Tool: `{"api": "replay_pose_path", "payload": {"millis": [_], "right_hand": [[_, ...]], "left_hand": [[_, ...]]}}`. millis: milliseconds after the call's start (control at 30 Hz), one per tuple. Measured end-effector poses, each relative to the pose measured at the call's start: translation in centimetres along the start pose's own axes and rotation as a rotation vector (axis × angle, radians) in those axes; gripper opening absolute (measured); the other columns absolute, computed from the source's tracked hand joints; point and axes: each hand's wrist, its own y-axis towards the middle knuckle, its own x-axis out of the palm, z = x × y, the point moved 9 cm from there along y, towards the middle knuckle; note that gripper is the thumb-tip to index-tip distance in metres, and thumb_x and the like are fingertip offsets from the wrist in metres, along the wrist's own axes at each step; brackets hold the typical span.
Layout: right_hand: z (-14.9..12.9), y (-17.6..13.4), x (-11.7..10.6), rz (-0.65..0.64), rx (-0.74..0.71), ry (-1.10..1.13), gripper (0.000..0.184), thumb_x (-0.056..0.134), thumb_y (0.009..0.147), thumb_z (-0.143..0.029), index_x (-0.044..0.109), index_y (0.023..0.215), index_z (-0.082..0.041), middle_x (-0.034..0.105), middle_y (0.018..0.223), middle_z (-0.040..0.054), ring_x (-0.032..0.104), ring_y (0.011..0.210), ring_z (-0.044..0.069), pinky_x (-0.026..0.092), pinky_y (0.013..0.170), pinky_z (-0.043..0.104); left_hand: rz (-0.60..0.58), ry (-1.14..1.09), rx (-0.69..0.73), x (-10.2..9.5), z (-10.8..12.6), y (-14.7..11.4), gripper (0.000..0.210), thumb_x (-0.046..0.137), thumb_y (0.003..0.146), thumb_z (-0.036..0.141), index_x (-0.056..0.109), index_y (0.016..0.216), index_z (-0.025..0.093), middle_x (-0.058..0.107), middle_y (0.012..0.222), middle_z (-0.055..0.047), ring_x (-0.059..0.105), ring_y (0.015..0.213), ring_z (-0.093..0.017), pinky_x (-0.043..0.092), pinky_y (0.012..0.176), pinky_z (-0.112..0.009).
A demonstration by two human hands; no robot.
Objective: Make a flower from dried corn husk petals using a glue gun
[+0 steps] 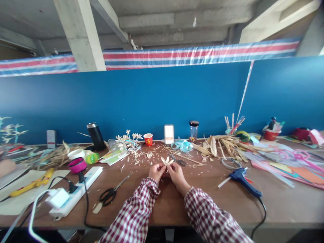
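Both my hands meet over the middle of the table, around a small cream flower (167, 161) with pointed petals that looks made of dried husk. My left hand (156, 171) pinches it from the left, fingers closed. From the other side my right hand (176, 172) grips it with thumb and fingertips. The flower's lower part is hidden by my fingers. Just beyond lies a pair of dark-handled scissors (180, 162) among pale scraps. Black scissors (108, 196) rest nearer, left of my left forearm. A blue glue gun (244, 180) lies on the right.
A white power strip (78, 192) with cables lies left. Finished-looking husk flowers (130, 138), a red paper cup (148, 139), a black flask (96, 136) and a lidded jar (193, 131) stand at the back. Dried husks (227, 145) pile up right. Another person's hand (6, 167) shows far left.
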Motion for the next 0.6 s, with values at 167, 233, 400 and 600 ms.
{"api": "replay_pose_path", "payload": {"millis": [167,233,400,600], "right_hand": [[-0.06,-0.03,0.01,0.002,-0.006,-0.022,0.025,0.055,0.074,-0.04,0.051,0.063,-0.018,0.052,0.054,-0.002,0.045,0.05,0.012,0.035,0.047,0.022],[-0.1,-0.04,-0.02,0.001,-0.009,-0.031,0.025,0.055,0.074,-0.041,0.052,0.064,-0.017,0.053,0.055,-0.0012,0.046,0.051,0.013,0.035,0.047,0.022],[-0.29,-0.06,0.0,-0.008,-0.023,-0.051,0.024,0.055,0.075,-0.039,0.054,0.066,-0.017,0.054,0.056,-0.0007,0.047,0.052,0.013,0.036,0.048,0.022],[-0.66,-0.22,-0.05,-0.001,-0.034,-0.064,0.021,0.053,0.076,-0.036,0.054,0.067,-0.018,0.055,0.057,-0.0012,0.047,0.051,0.013,0.037,0.048,0.022]], "left_hand": [[-0.015,0.006,0.001,0.2,0.03,-0.13,0.03,0.076,0.055,0.039,0.061,0.063,0.014,0.057,0.046,0.003,0.048,0.041,-0.009,0.038,0.042,-0.021],[-0.019,0.007,0.0,0.2,-0.03,-0.13,0.028,0.076,0.055,0.037,0.061,0.062,0.014,0.057,0.046,0.003,0.047,0.04,-0.009,0.037,0.041,-0.02],[-0.005,-0.01,-0.011,-0.09,-0.35,-0.03,0.026,0.075,0.057,0.033,0.061,0.063,0.013,0.058,0.047,0.002,0.048,0.041,-0.008,0.038,0.042,-0.02],[0.036,-0.053,-0.028,-0.52,-0.76,0.2,0.025,0.074,0.059,0.031,0.062,0.068,0.012,0.062,0.054,-0.001,0.053,0.044,-0.011,0.042,0.044,-0.023]]}}
